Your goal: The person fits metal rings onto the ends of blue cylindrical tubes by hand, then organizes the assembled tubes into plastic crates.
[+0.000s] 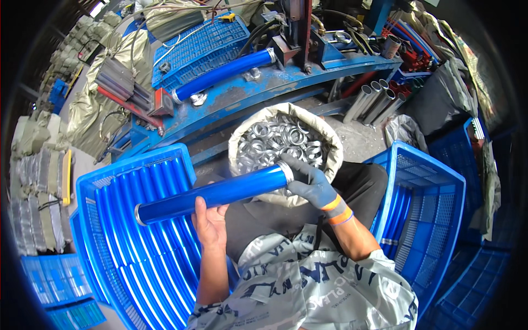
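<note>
A shiny blue tube lies across my lap, its right end a little higher than its left. Silver metal rings cap both ends, one at the left end and one at the right end. My bare left hand grips the tube from below near its middle, some fingers hidden behind it. My right hand, in a grey glove with an orange cuff, closes on the ringed right end. Just beyond, a pale cloth sack with a rolled rim holds many loose silver rings.
Left of me, a blue crate is full of blue tubes; another blue crate at right holds several. A blue workbench ahead carries a ringed blue tube and a metal press. Bare metal tubes stand beneath.
</note>
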A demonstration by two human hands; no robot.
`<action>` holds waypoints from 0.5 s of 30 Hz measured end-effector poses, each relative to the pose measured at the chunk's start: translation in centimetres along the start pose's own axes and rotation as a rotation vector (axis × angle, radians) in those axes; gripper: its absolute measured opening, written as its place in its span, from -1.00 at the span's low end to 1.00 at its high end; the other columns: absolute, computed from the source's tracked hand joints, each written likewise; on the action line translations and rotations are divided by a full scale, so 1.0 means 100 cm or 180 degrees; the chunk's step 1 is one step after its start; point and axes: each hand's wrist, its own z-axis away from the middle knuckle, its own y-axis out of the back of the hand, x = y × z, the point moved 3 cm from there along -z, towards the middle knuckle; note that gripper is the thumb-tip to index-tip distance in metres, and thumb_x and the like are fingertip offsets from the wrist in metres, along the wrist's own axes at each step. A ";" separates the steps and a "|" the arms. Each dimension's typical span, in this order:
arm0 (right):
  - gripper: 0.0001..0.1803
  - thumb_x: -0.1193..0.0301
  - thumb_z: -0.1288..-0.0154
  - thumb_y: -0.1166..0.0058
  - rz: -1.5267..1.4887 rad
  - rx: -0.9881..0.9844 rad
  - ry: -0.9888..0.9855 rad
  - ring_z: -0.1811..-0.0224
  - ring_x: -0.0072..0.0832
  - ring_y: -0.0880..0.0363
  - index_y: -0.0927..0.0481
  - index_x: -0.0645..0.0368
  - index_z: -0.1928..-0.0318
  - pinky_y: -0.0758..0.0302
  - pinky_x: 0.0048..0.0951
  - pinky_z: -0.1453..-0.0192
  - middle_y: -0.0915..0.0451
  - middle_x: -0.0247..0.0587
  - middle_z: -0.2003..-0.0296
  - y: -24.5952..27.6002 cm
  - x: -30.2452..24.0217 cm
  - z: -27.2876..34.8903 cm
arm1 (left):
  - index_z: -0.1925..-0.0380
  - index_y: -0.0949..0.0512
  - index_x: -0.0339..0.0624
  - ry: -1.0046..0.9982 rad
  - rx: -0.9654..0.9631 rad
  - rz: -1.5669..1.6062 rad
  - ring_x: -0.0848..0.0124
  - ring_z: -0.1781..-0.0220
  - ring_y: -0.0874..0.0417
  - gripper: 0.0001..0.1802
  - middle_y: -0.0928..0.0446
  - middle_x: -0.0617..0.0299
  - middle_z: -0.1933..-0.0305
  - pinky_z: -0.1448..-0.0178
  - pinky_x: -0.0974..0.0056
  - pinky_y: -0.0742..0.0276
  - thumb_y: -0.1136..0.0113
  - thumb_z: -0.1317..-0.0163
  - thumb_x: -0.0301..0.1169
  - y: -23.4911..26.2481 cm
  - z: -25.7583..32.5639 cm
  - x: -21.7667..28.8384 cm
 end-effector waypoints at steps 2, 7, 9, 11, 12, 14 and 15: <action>-0.13 0.67 -0.52 -0.32 -0.0226 0.0097 -0.0256 -0.44 -0.49 -0.66 -0.35 0.31 -0.78 -0.53 -0.37 -0.61 -0.66 -0.19 -0.46 -0.001 0.003 0.001 | -0.56 -0.52 -0.08 -0.0026 -0.0009 0.0005 -0.01 -0.54 -0.72 -0.47 -0.66 -0.07 -0.51 -0.50 -0.26 -0.75 -0.29 -0.75 -0.12 0.000 0.000 -0.001; -0.09 0.67 -0.41 -0.48 0.0019 0.0201 -0.0046 -0.44 -0.44 -0.68 -0.43 0.33 -0.73 -0.55 -0.34 -0.61 -0.68 -0.12 -0.45 -0.003 0.002 -0.005 | -0.58 -0.49 -0.05 -0.0087 0.0024 0.0017 -0.01 -0.54 -0.72 -0.46 -0.67 -0.06 -0.50 -0.48 -0.26 -0.77 -0.29 -0.75 -0.15 0.004 -0.004 -0.001; -0.10 0.68 -0.41 -0.48 0.0252 0.0169 -0.0055 -0.44 -0.43 -0.69 -0.45 0.32 -0.72 -0.57 -0.35 -0.58 -0.68 -0.12 -0.45 0.007 0.009 -0.008 | -0.56 -0.50 -0.04 -0.0016 -0.0059 -0.0012 0.00 -0.52 -0.73 -0.46 -0.67 -0.05 -0.49 -0.46 -0.24 -0.79 -0.32 -0.73 -0.15 0.007 -0.007 -0.004; -0.12 0.70 -0.42 -0.48 -0.0050 0.0106 -0.0351 -0.42 -0.44 -0.69 -0.47 0.30 -0.71 -0.64 -0.40 -0.49 -0.69 -0.13 -0.43 0.010 0.002 -0.014 | -0.56 -0.50 -0.05 -0.0012 0.0006 -0.0009 0.00 -0.50 -0.73 -0.45 -0.68 -0.05 -0.48 -0.44 -0.23 -0.80 -0.33 -0.72 -0.15 0.007 -0.017 -0.013; -0.11 0.71 -0.43 -0.48 0.0480 0.0075 0.0080 -0.38 -0.48 -0.70 -0.46 0.28 -0.72 -0.68 -0.41 -0.41 -0.71 -0.17 -0.39 0.012 -0.008 -0.021 | -0.55 -0.50 -0.06 -0.0018 0.0043 0.0016 0.00 -0.49 -0.74 -0.45 -0.68 -0.05 -0.47 -0.42 -0.22 -0.81 -0.34 -0.71 -0.15 0.004 -0.025 -0.018; -0.12 0.69 -0.43 -0.49 0.0122 -0.0029 -0.0249 -0.35 -0.50 -0.71 -0.47 0.28 -0.71 -0.69 -0.40 -0.41 -0.73 -0.21 -0.36 0.012 -0.013 -0.035 | -0.53 -0.51 -0.11 0.0060 0.0000 0.0011 0.02 -0.49 -0.73 -0.41 -0.68 -0.04 -0.48 -0.48 -0.21 -0.76 -0.36 -0.70 -0.08 0.006 -0.035 -0.021; -0.13 0.68 -0.44 -0.49 0.0336 -0.0259 -0.0184 -0.34 -0.50 -0.72 -0.47 0.28 -0.71 -0.69 -0.40 -0.42 -0.75 -0.21 -0.35 0.008 -0.025 -0.044 | -0.53 -0.51 -0.14 0.0173 0.0116 0.0224 0.03 -0.51 -0.72 -0.38 -0.68 -0.03 -0.49 -0.53 -0.20 -0.71 -0.35 -0.70 -0.03 0.016 -0.040 -0.018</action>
